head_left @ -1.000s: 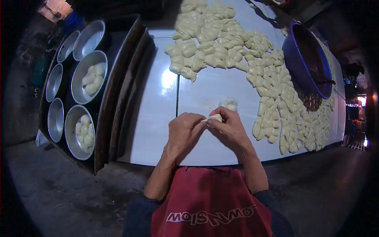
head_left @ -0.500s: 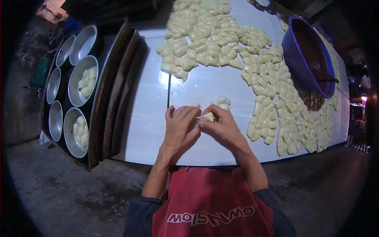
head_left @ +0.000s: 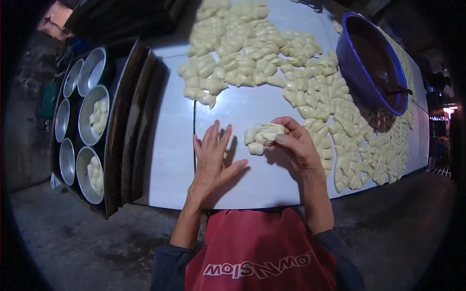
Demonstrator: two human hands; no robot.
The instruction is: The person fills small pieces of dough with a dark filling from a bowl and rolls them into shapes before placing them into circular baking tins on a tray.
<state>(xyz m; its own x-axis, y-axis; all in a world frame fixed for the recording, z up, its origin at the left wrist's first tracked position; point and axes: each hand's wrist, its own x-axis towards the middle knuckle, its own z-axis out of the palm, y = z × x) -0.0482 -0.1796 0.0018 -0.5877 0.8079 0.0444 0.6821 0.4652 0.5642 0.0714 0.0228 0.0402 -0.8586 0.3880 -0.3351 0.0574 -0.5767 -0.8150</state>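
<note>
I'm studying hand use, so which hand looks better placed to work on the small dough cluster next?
Probably the right hand: it holds a dough piece at the small dough cluster. The left hand spreads open farther left, apart from the cluster.

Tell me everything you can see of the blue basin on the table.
This deep, round blue basin looks like plastic, with sloping walls and a brighter rim. It sits mouth up on the right of the white table, beside dough pieces. Its inside looks brown; the contents are unclear. A dark utensil handle crosses its rim. Neither left hand nor right hand touches it.
</note>
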